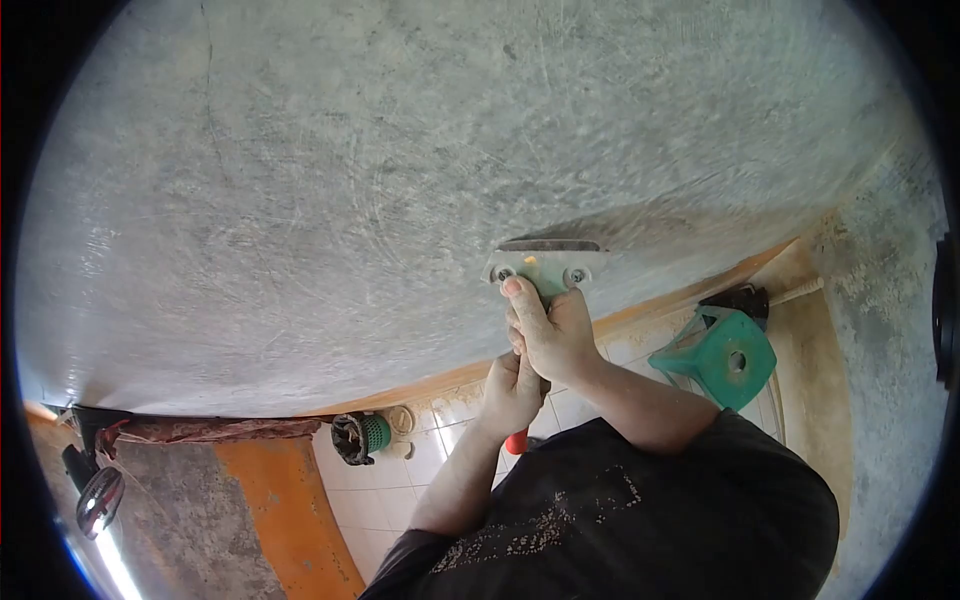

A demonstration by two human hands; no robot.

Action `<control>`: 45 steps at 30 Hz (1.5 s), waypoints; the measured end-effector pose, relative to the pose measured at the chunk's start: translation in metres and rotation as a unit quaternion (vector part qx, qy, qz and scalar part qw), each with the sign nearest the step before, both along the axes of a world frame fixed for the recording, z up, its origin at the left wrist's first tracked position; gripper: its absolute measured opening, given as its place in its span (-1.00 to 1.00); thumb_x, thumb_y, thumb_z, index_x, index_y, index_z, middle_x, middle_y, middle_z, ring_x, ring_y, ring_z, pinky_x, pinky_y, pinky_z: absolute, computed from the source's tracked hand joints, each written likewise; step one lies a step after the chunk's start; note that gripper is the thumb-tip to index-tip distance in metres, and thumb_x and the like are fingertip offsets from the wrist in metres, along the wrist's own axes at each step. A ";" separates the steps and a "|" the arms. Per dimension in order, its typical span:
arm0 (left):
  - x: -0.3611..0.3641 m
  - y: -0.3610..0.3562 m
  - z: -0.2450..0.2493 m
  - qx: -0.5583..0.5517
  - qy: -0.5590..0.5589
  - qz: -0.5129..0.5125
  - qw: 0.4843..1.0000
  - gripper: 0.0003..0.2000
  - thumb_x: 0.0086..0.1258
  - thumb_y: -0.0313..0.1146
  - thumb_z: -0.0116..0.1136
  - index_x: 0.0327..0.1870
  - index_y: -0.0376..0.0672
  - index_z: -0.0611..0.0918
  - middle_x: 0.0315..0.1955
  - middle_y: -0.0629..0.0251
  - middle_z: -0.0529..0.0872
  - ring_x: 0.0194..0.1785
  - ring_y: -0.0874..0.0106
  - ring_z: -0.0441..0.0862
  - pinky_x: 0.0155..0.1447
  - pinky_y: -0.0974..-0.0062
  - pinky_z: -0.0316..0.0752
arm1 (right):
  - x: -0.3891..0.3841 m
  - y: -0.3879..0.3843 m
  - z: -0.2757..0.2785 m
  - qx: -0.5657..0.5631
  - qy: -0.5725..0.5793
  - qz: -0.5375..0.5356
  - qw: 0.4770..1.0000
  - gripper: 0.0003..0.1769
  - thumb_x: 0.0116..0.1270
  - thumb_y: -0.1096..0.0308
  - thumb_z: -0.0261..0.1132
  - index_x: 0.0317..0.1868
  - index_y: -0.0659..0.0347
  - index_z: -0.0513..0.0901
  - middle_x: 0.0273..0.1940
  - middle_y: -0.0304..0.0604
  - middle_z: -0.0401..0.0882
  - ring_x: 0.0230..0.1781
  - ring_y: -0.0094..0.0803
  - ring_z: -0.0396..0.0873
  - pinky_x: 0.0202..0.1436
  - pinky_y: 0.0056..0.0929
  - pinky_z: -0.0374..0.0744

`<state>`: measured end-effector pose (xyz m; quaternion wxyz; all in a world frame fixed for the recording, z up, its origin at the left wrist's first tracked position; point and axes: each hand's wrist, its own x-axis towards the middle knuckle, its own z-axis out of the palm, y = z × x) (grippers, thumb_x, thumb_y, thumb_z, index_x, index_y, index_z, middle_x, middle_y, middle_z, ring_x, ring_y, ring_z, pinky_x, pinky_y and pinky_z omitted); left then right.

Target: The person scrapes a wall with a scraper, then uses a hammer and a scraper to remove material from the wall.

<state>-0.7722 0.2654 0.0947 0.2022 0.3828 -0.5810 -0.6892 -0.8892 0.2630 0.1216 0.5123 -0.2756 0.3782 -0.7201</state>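
Observation:
A wall scraper point(545, 264) with a wide pale head, a screw at each side and a dark blade edge is pressed against or close to the grey wall point(330, 190). My right hand point(550, 330) is closed around the scraper just below its head, with the thumb lying up along it. Lower down, my left hand point(515, 395) wraps the handle, and the handle's red end point(516, 442) shows beneath it. Both hands look dusty. A dark shadow spreads over the wall to the right of the blade. Fingers on the far side of the handle are hidden.
A green plastic stool point(720, 355) stands on the tiled floor at right. A green basket point(375, 433) with a dark lining sits by the wall's foot. Dark reddish cloth point(220, 430) hangs at lower left, near a lit tube lamp point(118, 565). Another rough wall point(890, 290) rises at right.

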 end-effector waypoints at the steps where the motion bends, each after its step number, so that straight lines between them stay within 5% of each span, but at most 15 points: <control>1: -0.001 0.001 -0.001 0.015 -0.003 0.004 1.000 -0.60 0.47 -0.10 -0.24 -0.50 -0.20 0.41 -0.74 0.47 0.41 -0.69 0.68 0.29 -0.61 0.67 0.23 | -0.001 0.000 0.000 0.011 -0.001 0.003 1.000 -0.61 0.35 0.21 0.11 -0.63 0.19 0.40 -0.75 -0.46 0.24 -0.75 -0.71 0.14 -0.70 -0.58 0.13; 13: -0.009 0.002 0.004 -0.012 0.008 0.015 1.000 -0.59 0.46 -0.04 -0.25 -0.51 -0.17 0.39 -0.75 0.48 0.38 -0.71 0.68 0.28 -0.64 0.69 0.21 | -0.004 -0.004 0.002 -0.033 0.129 -0.046 0.990 -0.64 0.35 0.25 0.10 -0.60 0.25 0.45 -0.79 -0.37 0.25 -0.76 -0.65 0.16 -0.69 -0.47 0.14; 19: -0.003 0.005 0.000 0.024 -0.002 0.039 0.999 -0.61 0.46 -0.10 -0.27 -0.52 -0.19 0.38 -0.77 0.47 0.32 -0.74 0.65 0.24 -0.67 0.64 0.18 | 0.000 0.000 -0.004 0.019 0.045 0.012 0.999 -0.60 0.34 0.23 0.10 -0.63 0.27 0.43 -0.81 -0.33 0.25 -0.79 -0.61 0.20 -0.69 -0.45 0.18; 24: -0.007 0.002 0.018 -0.062 -0.027 0.033 0.997 -0.57 0.47 -0.04 -0.33 -0.53 -0.18 0.36 -0.79 0.46 0.30 -0.76 0.65 0.22 -0.69 0.64 0.17 | 0.000 -0.003 0.013 -0.034 0.113 -0.039 0.992 -0.57 0.33 0.20 0.10 -0.66 0.26 0.42 -0.81 -0.34 0.28 -0.79 -0.59 0.22 -0.70 -0.45 0.19; 38: 0.000 -0.004 0.025 -0.038 -0.026 0.020 0.999 -0.59 0.45 0.00 -0.27 -0.50 -0.13 0.32 -0.74 0.50 0.30 -0.73 0.68 0.20 -0.66 0.67 0.16 | 0.001 -0.008 0.010 -0.046 0.108 -0.022 0.993 -0.49 0.35 0.11 0.07 -0.72 0.23 0.40 -0.83 -0.31 0.28 -0.81 -0.56 0.25 -0.71 -0.44 0.20; 41: -0.002 0.002 0.004 -0.017 -0.030 0.039 0.999 -0.56 0.46 0.03 -0.33 -0.54 -0.12 0.30 -0.81 0.52 0.19 -0.79 0.67 0.08 -0.72 0.65 0.02 | 0.006 -0.009 -0.013 -0.062 0.084 -0.050 0.993 -0.47 0.34 0.10 0.08 -0.74 0.24 0.39 -0.84 -0.30 0.27 -0.82 -0.54 0.24 -0.72 -0.42 0.20; 45: -0.006 0.005 0.008 0.001 -0.033 0.047 0.998 -0.57 0.45 0.03 -0.29 -0.51 -0.12 0.30 -0.75 0.49 0.28 -0.74 0.66 0.20 -0.68 0.66 0.15 | 0.003 -0.007 -0.011 -0.040 0.109 -0.043 0.992 -0.47 0.33 0.08 0.09 -0.73 0.24 0.40 -0.84 -0.28 0.29 -0.82 -0.52 0.25 -0.71 -0.41 0.21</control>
